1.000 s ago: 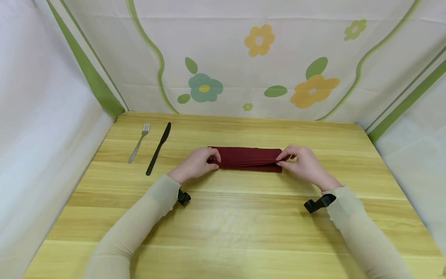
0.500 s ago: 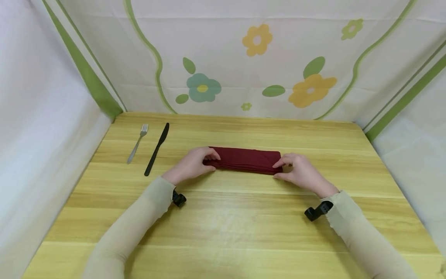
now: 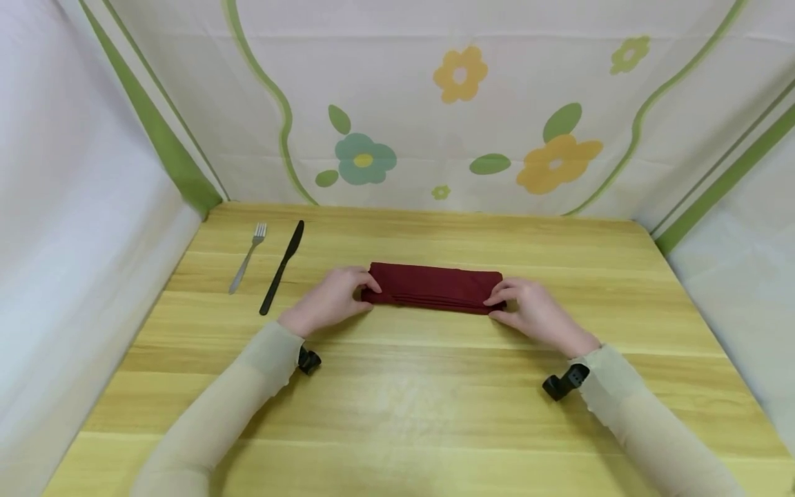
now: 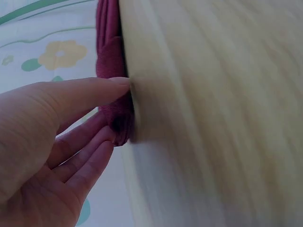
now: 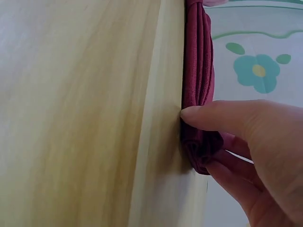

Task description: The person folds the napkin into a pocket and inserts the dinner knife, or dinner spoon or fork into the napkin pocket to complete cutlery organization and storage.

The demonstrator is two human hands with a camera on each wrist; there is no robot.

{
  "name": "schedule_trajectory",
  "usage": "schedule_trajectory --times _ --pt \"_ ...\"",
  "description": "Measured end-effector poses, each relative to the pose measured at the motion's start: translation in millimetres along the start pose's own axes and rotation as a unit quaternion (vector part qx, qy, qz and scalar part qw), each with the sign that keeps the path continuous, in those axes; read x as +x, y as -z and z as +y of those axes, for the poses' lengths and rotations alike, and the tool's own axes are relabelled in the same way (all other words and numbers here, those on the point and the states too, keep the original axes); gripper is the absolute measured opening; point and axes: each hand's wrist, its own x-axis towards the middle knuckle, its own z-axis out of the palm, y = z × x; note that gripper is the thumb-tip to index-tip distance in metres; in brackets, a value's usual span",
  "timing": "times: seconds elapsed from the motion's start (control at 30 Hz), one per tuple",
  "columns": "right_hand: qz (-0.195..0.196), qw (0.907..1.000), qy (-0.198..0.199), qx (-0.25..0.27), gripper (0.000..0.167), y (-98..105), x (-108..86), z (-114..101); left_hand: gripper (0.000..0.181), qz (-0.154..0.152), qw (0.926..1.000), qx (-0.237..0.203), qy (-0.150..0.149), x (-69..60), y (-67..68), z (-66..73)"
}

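A dark red cloth (image 3: 435,281), folded into a long narrow strip with several layers along its near edge, lies flat on the wooden table. My left hand (image 3: 330,298) holds its left end, thumb at the near edge and fingers on the top. At the right end, my right hand (image 3: 539,314) pinches the near corner between thumb and fingers. The left wrist view has the left thumb (image 4: 102,90) against the layered cloth (image 4: 112,61), fingers curled behind its end. In the right wrist view the right thumb (image 5: 208,116) presses the stacked folds (image 5: 199,61).
A silver fork (image 3: 248,257) and a black knife (image 3: 282,268) lie side by side at the table's back left. White flower-printed fabric (image 3: 428,103) hangs behind the table (image 3: 397,407), and more white fabric hangs at both sides.
The cloth's raised front layers now lie down on the rest of the strip. Both hands have lowered slightly toward me, and the left has shifted left to the cloth's end.
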Motion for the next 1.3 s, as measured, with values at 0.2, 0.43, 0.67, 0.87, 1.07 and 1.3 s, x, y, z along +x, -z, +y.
schedule_trajectory --times 0.2,0.43,0.67,0.87,1.07,1.3 --pt "-0.023 0.9997 -0.001 -0.009 0.020 3 3.8 4 0.019 -0.001 1.0000 0.005 0.002 3.9 0.4 1.1" --pt "-0.031 0.9990 -0.031 -0.013 0.022 5 7.1 7 0.016 0.002 0.9998 0.015 -0.015 5.1 -0.3 2.5" --pt "0.007 0.9998 -0.010 -0.016 0.017 3 6.2 8 0.015 0.004 0.9998 0.008 -0.019 3.9 -1.1 3.3" --pt "0.063 0.9980 0.004 -0.001 0.018 1 0.5 14 0.017 -0.007 0.9999 0.008 -0.011 2.4 -1.2 5.7" --pt "0.108 0.9938 0.022 0.007 0.020 6 0.7 15 0.017 0.015 0.9998 -0.008 -0.005 1.5 -1.7 6.7" --pt "0.176 0.9833 0.048 -0.001 0.023 23 6.9 10 0.018 0.072 0.9967 -0.031 -0.024 1.5 10.0 15.8"
